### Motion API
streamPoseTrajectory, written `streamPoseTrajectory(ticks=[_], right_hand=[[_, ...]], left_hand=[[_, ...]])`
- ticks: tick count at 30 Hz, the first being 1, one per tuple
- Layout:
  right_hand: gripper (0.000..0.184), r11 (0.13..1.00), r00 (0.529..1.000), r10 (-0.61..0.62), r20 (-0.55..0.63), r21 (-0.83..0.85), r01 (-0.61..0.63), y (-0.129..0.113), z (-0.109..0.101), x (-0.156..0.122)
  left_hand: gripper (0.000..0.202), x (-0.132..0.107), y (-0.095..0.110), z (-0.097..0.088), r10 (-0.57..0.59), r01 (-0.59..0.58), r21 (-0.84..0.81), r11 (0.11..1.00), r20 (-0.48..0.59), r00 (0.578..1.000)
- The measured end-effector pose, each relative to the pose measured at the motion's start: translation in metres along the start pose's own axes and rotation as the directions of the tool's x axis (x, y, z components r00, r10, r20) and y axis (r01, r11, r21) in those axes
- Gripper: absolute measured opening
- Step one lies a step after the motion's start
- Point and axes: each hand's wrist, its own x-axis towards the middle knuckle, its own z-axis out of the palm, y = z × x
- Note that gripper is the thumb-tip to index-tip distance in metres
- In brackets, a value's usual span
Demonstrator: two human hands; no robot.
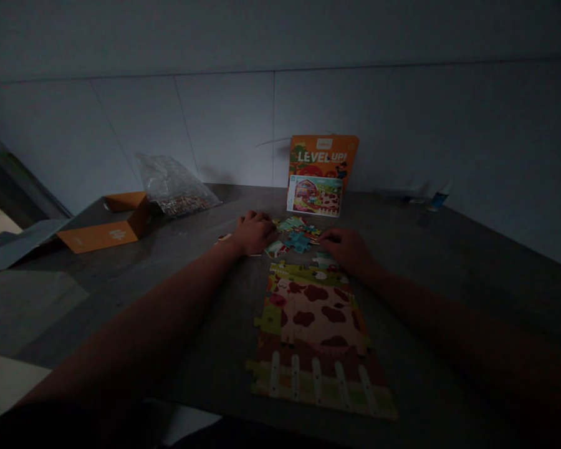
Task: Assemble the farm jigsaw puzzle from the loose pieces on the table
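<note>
A partly joined jigsaw puzzle [320, 340] with a spotted cow and a white fence lies in front of me. Beyond its far edge sits a small heap of loose puzzle pieces [299, 241], some teal, some green. My left hand [255, 232] rests at the heap's left side, palm down, its fingers loosely spread and holding nothing that I can see. From the right, my right hand [346, 247] reaches the heap with thumb and fingertips closed at the edge of a puzzle piece [314, 241]. Dim light hides fine detail of the fingers.
A picture card [315, 196] leans against an orange "LEVEL UP!" box [323, 149] by the wall. To the left are a clear plastic bag [172, 181] of pieces and an open orange box part [105, 231]. A small blue-labelled object [439, 199] stands far right.
</note>
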Motion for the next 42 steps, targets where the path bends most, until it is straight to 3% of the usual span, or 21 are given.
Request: streamPoseTrajectory(ticks=[5,14,22,28,35,42], right_hand=[[0.014,1.000,1.000,0.009,0.011,0.009,-0.009,0.000,0.000,0.000],[0.015,1.000,1.000,-0.016,0.009,0.005,0.016,0.001,0.000,0.000],[0.013,1.000,1.000,-0.010,-0.011,-0.001,0.010,-0.001,0.002,0.000],[0.015,1.000,1.000,-0.020,-0.012,0.005,0.020,-0.002,0.002,0.000],[0.013,1.000,1.000,-0.002,-0.001,-0.008,0.002,-0.004,0.000,-0.001],[0.014,1.000,1.000,-0.020,-0.008,0.003,0.020,-0.003,0.000,-0.001]], left_hand=[[0.038,0.004,0.000,0.001,0.084,-0.085,0.020,0.996,0.040,0.996],[0.034,0.009,-0.007,0.002,-0.022,0.021,0.073,0.997,0.007,1.000],[0.043,0.006,0.000,0.011,-0.134,0.131,0.115,0.985,0.017,0.991],[0.036,0.008,0.000,0.007,-0.076,0.076,0.057,0.995,-0.015,0.997],[0.028,0.011,0.001,-0.001,-0.230,0.230,0.033,0.973,-0.011,0.973],[0.029,0.012,0.001,0.001,-0.298,0.298,-0.005,0.954,0.014,0.954]])
